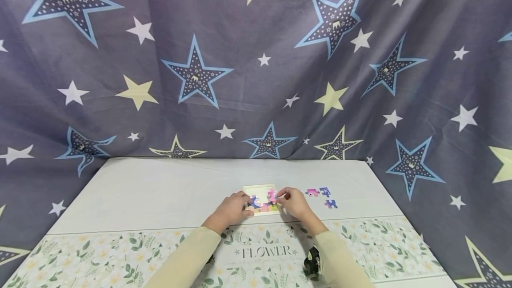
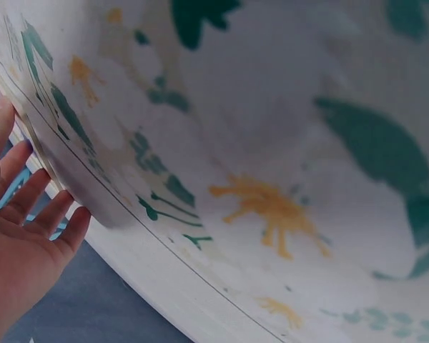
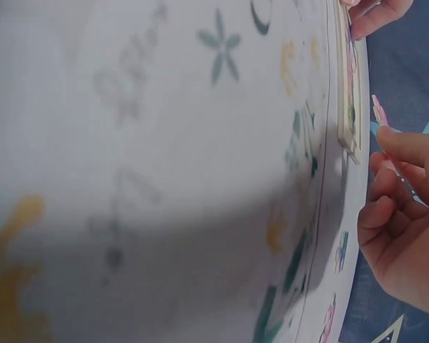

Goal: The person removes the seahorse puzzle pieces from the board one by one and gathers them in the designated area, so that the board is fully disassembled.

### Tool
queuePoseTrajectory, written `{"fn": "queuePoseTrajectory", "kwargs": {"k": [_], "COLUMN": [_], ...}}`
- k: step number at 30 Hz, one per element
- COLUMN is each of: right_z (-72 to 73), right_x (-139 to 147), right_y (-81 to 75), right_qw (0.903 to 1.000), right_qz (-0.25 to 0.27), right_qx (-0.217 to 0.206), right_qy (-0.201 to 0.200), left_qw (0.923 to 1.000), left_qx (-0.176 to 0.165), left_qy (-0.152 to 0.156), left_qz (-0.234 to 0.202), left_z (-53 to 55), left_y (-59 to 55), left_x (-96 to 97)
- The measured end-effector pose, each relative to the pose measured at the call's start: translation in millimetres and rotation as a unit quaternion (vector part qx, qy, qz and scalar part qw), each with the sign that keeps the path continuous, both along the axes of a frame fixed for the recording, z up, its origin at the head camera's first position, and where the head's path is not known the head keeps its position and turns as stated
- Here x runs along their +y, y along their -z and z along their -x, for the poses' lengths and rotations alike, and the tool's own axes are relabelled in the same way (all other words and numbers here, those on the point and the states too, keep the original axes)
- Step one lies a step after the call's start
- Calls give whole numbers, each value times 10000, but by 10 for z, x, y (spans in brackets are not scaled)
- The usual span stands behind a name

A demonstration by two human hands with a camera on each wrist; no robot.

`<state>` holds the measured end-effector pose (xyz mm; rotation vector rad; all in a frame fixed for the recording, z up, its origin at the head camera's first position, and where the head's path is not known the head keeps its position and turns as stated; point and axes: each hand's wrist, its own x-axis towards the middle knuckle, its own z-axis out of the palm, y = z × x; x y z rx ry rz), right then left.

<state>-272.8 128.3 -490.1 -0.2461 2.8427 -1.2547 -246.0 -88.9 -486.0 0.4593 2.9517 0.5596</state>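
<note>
A small puzzle tray (image 1: 259,187) with a pale frame lies on the table, with blue, pink and multicoloured pieces along its left and near parts. My left hand (image 1: 232,210) rests at its left side, thumb near the front corner. In the left wrist view, the fingers (image 2: 39,182) of that hand lie spread and relaxed along the tray's edge. Between thumb and fingertips, my right hand (image 1: 295,203) pinches a pink puzzle piece (image 1: 272,196) over the tray's right side. The right wrist view shows this puzzle piece (image 3: 380,111) tilted and raised above the tray (image 3: 345,136).
Right of the tray lie three loose pieces: a pink one (image 1: 312,193), a blue one (image 1: 325,191) and another blue one (image 1: 330,204). A flower-printed cloth (image 1: 160,252) covers the table's near part. Behind stands a star-patterned curtain (image 1: 240,114).
</note>
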Motion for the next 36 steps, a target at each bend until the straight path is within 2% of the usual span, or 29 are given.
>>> {"fn": "queuePoseTrajectory", "kwargs": {"k": [8, 26, 36], "right_z": [-21, -66, -95], "right_x": [127, 450, 678], "right_y": [7, 25, 5], "right_qw": [9998, 9994, 9990], "right_qz": [-137, -14, -87], "right_qx": [17, 3, 49], "right_qy": [151, 335, 427], "left_qw": [10000, 10000, 10000], "left_qx": [29, -45, 65], "left_qy": [48, -27, 24], "left_qz": [4, -43, -31], "left_z": [-5, -9, -11], "left_y": [19, 12, 3], "left_x": [-15, -4, -2]}}
